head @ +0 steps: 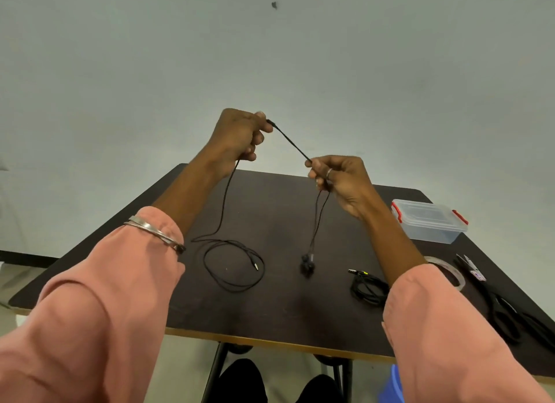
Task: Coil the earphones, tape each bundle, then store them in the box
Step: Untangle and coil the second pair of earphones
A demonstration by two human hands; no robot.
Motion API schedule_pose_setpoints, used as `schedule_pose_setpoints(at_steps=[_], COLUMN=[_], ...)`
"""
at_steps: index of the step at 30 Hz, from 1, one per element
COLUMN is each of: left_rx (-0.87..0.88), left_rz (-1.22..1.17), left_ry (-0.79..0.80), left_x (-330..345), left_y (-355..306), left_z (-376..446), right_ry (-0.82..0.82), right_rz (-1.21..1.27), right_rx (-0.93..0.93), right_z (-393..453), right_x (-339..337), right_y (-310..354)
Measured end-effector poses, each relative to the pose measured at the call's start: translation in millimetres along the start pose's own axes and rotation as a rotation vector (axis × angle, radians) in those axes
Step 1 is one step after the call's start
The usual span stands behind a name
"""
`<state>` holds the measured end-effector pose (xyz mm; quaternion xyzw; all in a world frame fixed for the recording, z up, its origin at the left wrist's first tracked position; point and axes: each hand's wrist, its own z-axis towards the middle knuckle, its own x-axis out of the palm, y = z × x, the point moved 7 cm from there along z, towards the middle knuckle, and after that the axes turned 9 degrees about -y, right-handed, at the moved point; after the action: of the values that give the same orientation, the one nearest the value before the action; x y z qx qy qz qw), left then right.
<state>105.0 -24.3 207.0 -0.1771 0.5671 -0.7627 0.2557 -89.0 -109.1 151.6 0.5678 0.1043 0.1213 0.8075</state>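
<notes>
Slanting down-right between both hands, earphone cord.

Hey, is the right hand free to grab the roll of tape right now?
Probably not yet. The right hand is raised, fingers pinching the earphone cable stretched to the left hand. The tape roll lies unobstructed on the table beneath the right forearm.
</notes>
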Motion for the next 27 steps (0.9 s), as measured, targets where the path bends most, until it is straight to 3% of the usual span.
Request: schedule_pose_setpoints(at_steps=[8, 11, 14, 17, 22, 27], left_rx=[-0.005, 0.037, 0.075, 0.09, 0.149, 0.155], left_rz=[-0.337, -0.324, -0.192, 0.06, 0.264, 0.296], left_ry=[-0.212, -0.239, -0.187, -0.045, 0.157, 0.237], left_x=[-15, -22, -14, 0, 27, 45], left_y=[-20, -28, -25, -10, 13, 23], left_z=[5, 11, 11, 7, -7, -18], right_ry=[0.166, 0.144, 0.106, 0.244, 0.219, 0.181], right_rz=[-0.133, -0.202, -0.319, -0.582, -0.248, -0.392], right_rx=[-0.028, -0.03, -0.009, 0.056, -0.057, -0.194], right_z=[-8, -6, 2, 2, 0, -2], right_x=[12, 5, -2, -7, 10, 32], right_y=[-37, -51, -60, -63, 2, 28])
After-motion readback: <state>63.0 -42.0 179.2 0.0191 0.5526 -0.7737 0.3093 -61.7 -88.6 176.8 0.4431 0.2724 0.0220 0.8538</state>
